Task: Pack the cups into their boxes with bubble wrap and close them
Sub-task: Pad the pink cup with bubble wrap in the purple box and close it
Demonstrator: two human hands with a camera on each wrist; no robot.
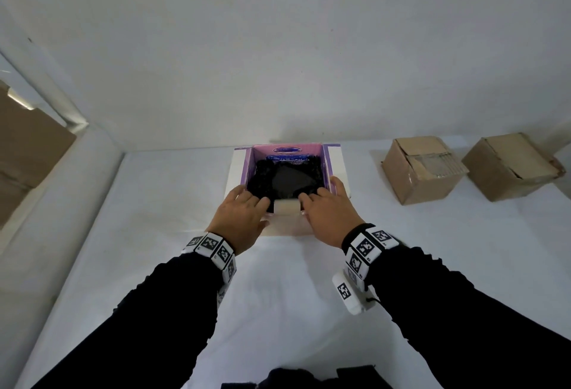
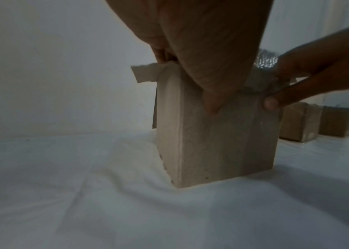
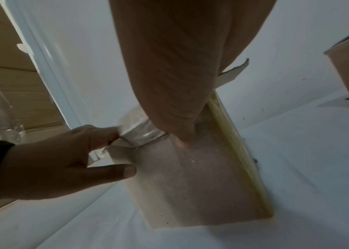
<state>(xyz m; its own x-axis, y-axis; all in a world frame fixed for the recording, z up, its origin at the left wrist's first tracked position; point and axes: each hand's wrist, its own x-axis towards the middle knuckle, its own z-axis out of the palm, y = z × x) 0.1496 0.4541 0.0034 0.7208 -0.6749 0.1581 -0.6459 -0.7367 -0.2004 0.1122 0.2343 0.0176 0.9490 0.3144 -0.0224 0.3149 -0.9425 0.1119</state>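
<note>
An open box (image 1: pixel 287 225) with a purple lining stands on the white cloth straight ahead; its beige front wall fills the left wrist view (image 2: pixel 211 143) and the right wrist view (image 3: pixel 201 185). Inside lies a dark cup bundled in bubble wrap (image 1: pixel 287 178), and a shiny edge of the wrap (image 3: pixel 139 129) pokes above the rim. My left hand (image 1: pixel 251 205) and right hand (image 1: pixel 319 203) both grip the near rim, with fingers inside on the wrap and thumbs down the front wall. A short white near flap (image 1: pixel 287 206) shows between them. The side flaps lie outward and the far flap stands up.
Two brown cardboard boxes (image 1: pixel 423 169) (image 1: pixel 509 166) sit at the back right against the wall, the nearer one with clear wrap on top. Brown cardboard (image 1: pixel 27 147) stands beyond the table's left edge. Something dark (image 1: pixel 296 379) lies at the near edge.
</note>
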